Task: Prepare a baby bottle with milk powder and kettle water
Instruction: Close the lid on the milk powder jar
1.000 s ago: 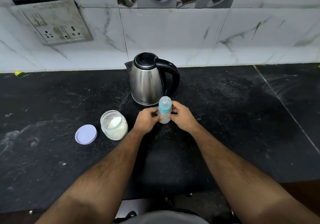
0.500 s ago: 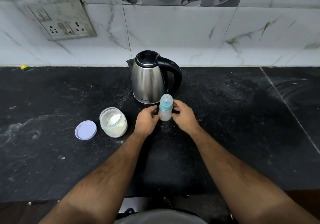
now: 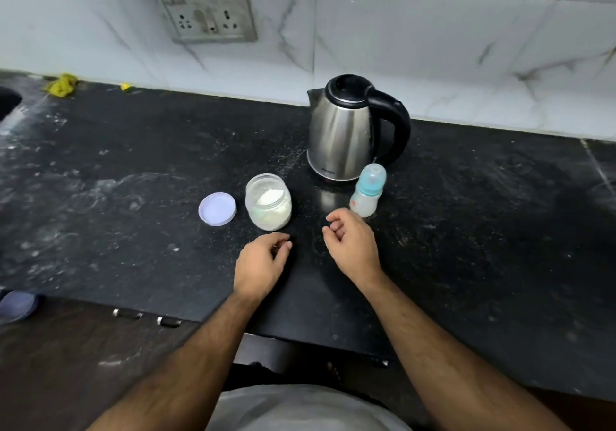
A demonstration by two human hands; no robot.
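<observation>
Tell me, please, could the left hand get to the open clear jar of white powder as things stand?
Probably yes: the left hand is empty, just in front of the clear jar of white powder, with only bare black counter between them.

Black speckled stone counter; white marble-veined wall tiles; grimy socket plate.

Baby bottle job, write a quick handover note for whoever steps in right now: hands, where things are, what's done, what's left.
Left hand and right hand: both empty, loosely curled above the counter.
Baby bottle: upright, capped, in front of the kettle, free of both hands.
Powder jar: open, left of the bottle; its lid lies beside it.
Done: bottle assembled, looks pale inside.
Left: close the jar; whether the bottle needs shaking, I cannot tell.
</observation>
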